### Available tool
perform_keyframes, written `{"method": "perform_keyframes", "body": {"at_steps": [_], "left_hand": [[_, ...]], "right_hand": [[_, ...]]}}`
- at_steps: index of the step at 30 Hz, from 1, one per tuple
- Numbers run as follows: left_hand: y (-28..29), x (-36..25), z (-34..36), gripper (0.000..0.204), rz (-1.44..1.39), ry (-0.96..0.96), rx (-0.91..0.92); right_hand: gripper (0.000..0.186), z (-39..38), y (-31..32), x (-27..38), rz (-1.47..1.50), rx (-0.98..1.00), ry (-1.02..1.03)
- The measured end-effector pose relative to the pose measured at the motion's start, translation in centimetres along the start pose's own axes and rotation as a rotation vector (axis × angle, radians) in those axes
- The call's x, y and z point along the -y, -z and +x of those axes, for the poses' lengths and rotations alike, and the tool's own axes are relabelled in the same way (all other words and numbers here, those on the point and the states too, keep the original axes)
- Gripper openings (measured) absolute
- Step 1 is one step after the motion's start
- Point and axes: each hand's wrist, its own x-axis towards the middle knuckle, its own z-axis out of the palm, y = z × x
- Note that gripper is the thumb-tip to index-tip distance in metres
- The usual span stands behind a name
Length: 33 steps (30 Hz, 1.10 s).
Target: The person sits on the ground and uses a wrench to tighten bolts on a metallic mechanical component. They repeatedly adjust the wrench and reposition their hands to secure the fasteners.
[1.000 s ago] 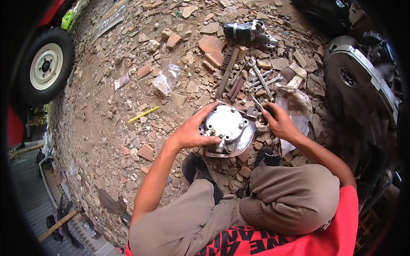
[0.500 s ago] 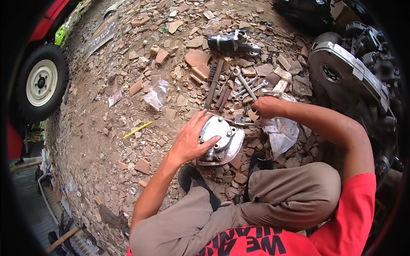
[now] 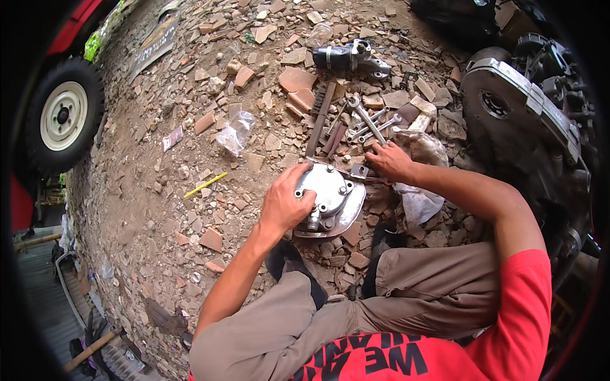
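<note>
A round silver metal housing point(image 3: 327, 187) with bolts around its cover sits on a flat plate between my feet. My left hand point(image 3: 288, 198) grips its left side, the thumb bent over the cover and the fingers wrapped along the edge. To its upper right, my right hand point(image 3: 389, 162) is low over the rubble, fingers curled together and fingertips hidden beneath. Whatever they pinch cannot be made out. Just beyond those fingers lies a long wrench point(image 3: 366, 120), and beside them a small metal bracket point(image 3: 359, 172). More wrenches point(image 3: 384, 127) lie close by.
A wire brush point(image 3: 321, 117) lies beyond the housing. Farther off is a black and silver cylindrical motor part point(image 3: 351, 59). A stained cloth point(image 3: 422, 202) is right of my right hand. A large engine point(image 3: 508, 108) stands at right. A clear plastic bag point(image 3: 236, 132) and yellow stick point(image 3: 205, 185) lie left.
My right hand has moved slightly left and down, from the wrench's near end toward the bracket. My left thumb has drawn back from across the cover, and that hand now grips the housing's side.
</note>
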Motion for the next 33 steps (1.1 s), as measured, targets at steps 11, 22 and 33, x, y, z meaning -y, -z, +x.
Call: {"method": "perform_keyframes", "body": {"at_steps": [11, 22, 33], "left_hand": [[-0.1, 0.3, 0.2, 0.054, 0.005, -0.002, 0.016], [0.6, -0.8, 2.2, 0.057, 0.172, -0.221, -0.135], [-3.3, -4.3, 8.7, 0.032, -0.569, 0.056, 0.274]], "right_hand": [[0.020, 1.5, -0.8, -0.9, -0.313, -0.090, 0.214], [0.049, 0.1, 11.9, -4.0, 0.815, -0.106, -0.297], [0.040, 1.1, 17.0, 2.6, 1.265, -0.223, -0.478]]}}
